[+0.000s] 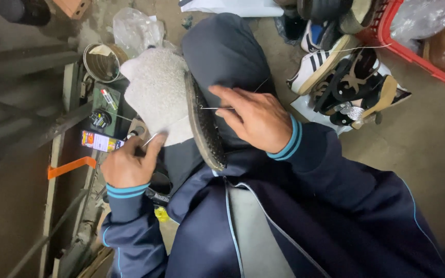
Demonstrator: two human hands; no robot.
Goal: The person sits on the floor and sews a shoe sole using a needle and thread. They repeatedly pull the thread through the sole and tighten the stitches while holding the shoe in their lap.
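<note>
Stitching this sole well means keeping the thread taut and the shoe braced on your knee. Your left hand (127, 164) is closed around a metal awl (150, 139) at the fuzzy grey shoe (155, 92). Beyond it, your right hand (256, 121) pinches the thread (215, 108) just beside the dark sole (204, 126). Farther off, past that hand, lies a pile of shoes (346, 82).

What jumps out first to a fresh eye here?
A pale fuzzy shoe with a dark sole lies on the person's knee at centre. The right hand pinches a thin hooked needle at the sole; the left hand holds a metal tool against the upper. A pile of shoes lies upper right.
</note>
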